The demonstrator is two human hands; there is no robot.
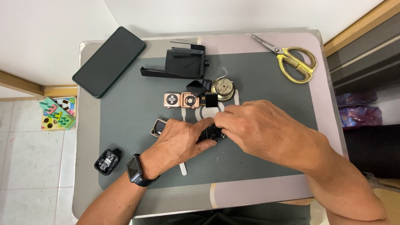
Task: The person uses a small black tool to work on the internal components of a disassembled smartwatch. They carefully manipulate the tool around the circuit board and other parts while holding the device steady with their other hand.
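Observation:
My left hand [181,141] and my right hand [258,125] meet over the dark grey mat [266,83]. Between their fingertips is a small black watch body [214,133], gripped from both sides and mostly hidden. Under my left fingers a gold-rimmed case [158,127] lies at the left. Just beyond the hands sit two rose-gold watch backs [171,100] [190,101], a small black screen piece [211,100] and a round brass mechanism [222,88]. A dark watch is on my left wrist [134,168].
A black phone [109,61] lies at the table's far left corner. A black plastic holder [183,62] stands at the back of the mat. Yellow-handled scissors [293,60] lie at the far right. A small black module [107,161] sits near left. A colourful toy [58,113] is on the floor.

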